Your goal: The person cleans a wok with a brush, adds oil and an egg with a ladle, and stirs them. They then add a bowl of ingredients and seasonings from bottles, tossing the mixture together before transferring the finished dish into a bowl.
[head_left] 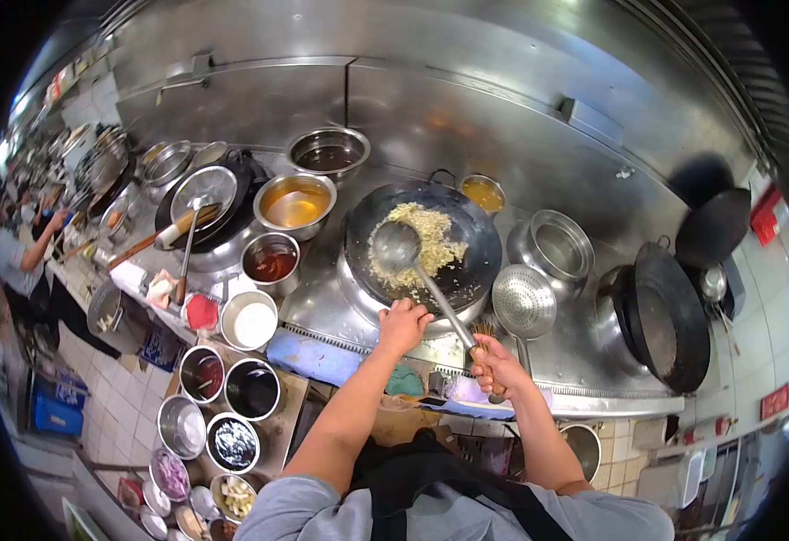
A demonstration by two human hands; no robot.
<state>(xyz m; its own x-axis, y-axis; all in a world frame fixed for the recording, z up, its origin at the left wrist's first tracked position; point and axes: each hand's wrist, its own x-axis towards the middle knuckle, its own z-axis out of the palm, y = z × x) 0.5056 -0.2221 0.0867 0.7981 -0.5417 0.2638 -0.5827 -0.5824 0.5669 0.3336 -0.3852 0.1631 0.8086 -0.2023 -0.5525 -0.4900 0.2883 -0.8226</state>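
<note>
A black wok point(482, 242) sits on the stove in front of me, with pale yellow, finely chopped food point(444, 245) spread across its bottom. My right hand point(500, 365) is closed around the long handle of a steel ladle point(396, 245), whose bowl rests in the food, left of the wok's middle. At the wok's near edge, my left hand point(403, 326) has its fingers curled over the rim; the exact grip is partly hidden. Beside my right hand, a perforated strainer point(524, 301) lies on the steel counter, and a bamboo brush point(483, 330) shows behind it.
Left of the wok stand bowls of amber liquid point(295, 206), dark liquid point(328, 153) and red sauce point(271, 260). Several seasoning pots, one with white contents point(255, 323), line the lower left. A steel pot point(558, 247) and another wok point(669, 316) are rightward. A co-worker point(20, 257) stands far left.
</note>
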